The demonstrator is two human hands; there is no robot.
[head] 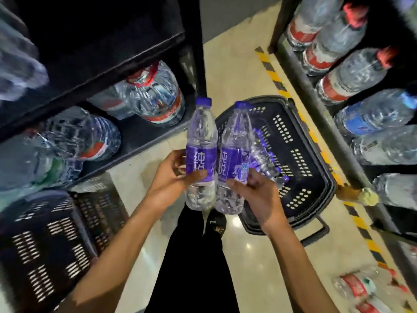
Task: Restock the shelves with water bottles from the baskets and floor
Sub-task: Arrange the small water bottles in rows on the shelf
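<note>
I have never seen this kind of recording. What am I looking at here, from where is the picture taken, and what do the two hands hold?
There is no machine here. A person wears one camera on the head, so you look down along both arms. The left hand grips the left bottle and the right hand grips the right bottle. Both bottles have purple labels and are held upright, side by side. Below them a black basket stands on the floor with more purple bottles inside. Shelves on both sides carry large bottles. A few floor bottles lie at the lower right.
</note>
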